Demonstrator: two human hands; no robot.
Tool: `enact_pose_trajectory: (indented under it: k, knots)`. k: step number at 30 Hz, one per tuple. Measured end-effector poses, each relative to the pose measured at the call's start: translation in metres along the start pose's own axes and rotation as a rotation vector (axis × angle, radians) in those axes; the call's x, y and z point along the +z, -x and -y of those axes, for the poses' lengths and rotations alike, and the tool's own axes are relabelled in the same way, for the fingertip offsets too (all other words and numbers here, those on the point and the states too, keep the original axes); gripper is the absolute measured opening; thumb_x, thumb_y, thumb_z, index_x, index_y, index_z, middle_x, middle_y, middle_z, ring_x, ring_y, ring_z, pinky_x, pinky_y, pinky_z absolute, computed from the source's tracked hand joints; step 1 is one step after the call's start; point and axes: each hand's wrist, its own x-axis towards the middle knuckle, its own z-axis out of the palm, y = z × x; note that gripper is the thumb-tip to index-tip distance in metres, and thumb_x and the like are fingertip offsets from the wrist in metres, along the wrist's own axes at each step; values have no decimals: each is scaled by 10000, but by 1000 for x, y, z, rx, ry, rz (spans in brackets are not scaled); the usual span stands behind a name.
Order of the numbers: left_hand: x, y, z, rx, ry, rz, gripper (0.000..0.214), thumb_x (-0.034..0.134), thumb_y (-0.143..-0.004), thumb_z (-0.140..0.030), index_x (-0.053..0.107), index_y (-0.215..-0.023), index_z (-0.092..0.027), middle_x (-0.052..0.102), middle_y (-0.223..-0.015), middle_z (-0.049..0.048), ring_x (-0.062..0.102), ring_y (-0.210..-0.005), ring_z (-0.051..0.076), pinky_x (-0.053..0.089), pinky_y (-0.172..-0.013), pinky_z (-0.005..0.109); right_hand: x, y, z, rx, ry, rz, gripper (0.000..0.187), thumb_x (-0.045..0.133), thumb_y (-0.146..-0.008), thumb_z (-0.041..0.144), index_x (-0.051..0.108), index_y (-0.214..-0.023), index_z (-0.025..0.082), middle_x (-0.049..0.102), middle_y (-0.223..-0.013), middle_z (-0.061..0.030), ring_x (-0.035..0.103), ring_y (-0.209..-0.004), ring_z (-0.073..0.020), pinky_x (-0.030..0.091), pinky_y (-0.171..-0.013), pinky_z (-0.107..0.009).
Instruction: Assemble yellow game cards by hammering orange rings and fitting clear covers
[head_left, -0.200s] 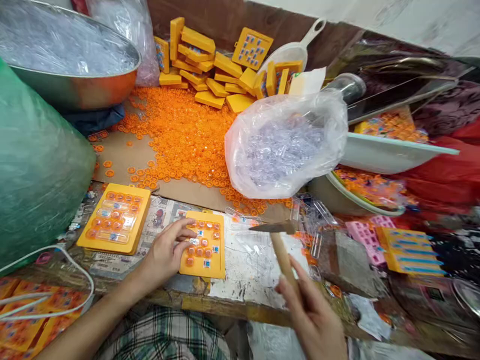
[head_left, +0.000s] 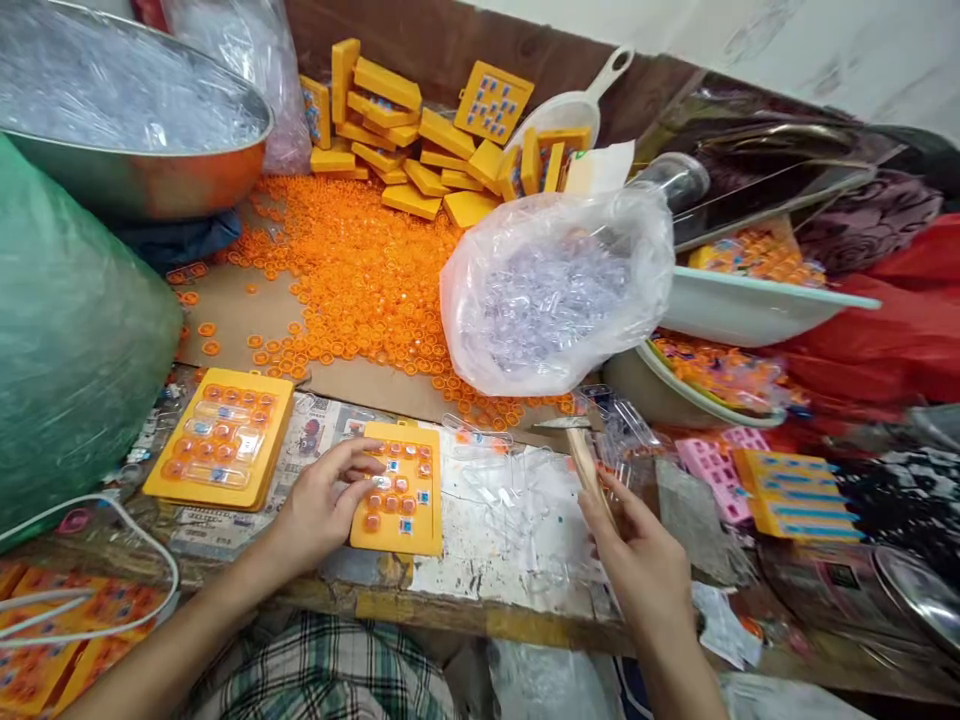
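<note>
On the counter: yellow plastic tray of orange buttons, left hand spread flat on it.
Right hand grips small wooden-handled hammer; a misjudged blow risks striking fingers.

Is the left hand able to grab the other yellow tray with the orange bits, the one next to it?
Probably yes. The left hand rests on one yellow tray, and the other yellow tray lies just to its left on the same newspaper, with nothing standing between them. The right hand is busy holding the hammer.
</note>
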Motion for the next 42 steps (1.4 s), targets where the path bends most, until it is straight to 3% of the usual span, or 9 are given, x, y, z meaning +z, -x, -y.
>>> enact_pose_trajectory:
  k: [5,9,12,15,21,25,29,35,42]
  knots:
    - [-3,1,2,-20,-34,-76,299,528,-861,-215,535,-1159,-185,648,-1113,101,630,-952,197,496,-880,372,17,-16,5,-185,162,-16,422,480,-868,398,667,-1160,159,684,-1069,-152,630,-908,-304,492,-729,-412]
    - [-5,-3,0,11,-139,-147,295,528,-853,-231,551,-1141,-175,614,-1171,113,611,-938,204,500,-850,379,20,-20,22,-379,212,32,316,476,-861,202,718,-1063,209,640,-1195,-140,564,-1039,-320,429,-838,-446]
    - [-6,-7,-2,67,-279,-178,280,516,-853,-232,564,-1124,-178,619,-1155,111,584,-996,230,476,-881,411,19,-31,28,-523,166,145,362,481,-793,59,744,-939,260,693,-1122,-67,575,-1048,-273,416,-860,-398]
    - [-6,-11,-4,83,-387,-179,278,496,-863,-244,567,-1122,-174,627,-1123,113,547,-1076,255,420,-966,461,13,-41,28,-568,88,175,347,480,-784,37,741,-891,238,724,-971,-81,597,-1000,-272,414,-849,-406]
    - [-5,-14,-6,-61,-344,-141,421,401,-927,-371,527,-1257,-144,573,-1240,145,478,-1222,248,336,-1075,456,22,-9,70,-523,-224,181,385,440,-927,237,538,-1299,254,652,-948,-69,619,-859,-204,493,-757,-338]
    - [1,-17,-4,-137,-160,-170,434,467,-905,-401,540,-1270,-177,545,-1305,127,460,-1264,239,286,-1115,429,61,38,117,-463,-435,310,361,451,-939,265,499,-1297,261,640,-853,-21,645,-782,-157,537,-725,-277]
    - [4,-21,-11,-237,306,-170,419,610,-827,-377,572,-1203,-195,541,-1338,116,503,-1237,262,369,-1066,413,84,54,129,-330,-578,290,199,464,-940,271,515,-1121,207,649,-902,-51,653,-822,-163,551,-743,-293]
    - [14,-18,-26,-399,828,-120,708,796,-668,-244,443,-1280,-203,517,-1367,142,607,-1110,269,518,-901,369,68,44,127,-346,-637,357,136,526,-911,280,598,-1008,218,686,-871,-35,655,-770,-164,544,-690,-292]
    - [14,-12,-19,-361,1018,33,579,727,-731,-131,499,-1261,-174,623,-1259,107,624,-1096,225,510,-920,310,58,31,143,-544,-554,365,204,572,-869,199,705,-992,295,713,-863,-21,584,-836,-200,454,-777,-375]
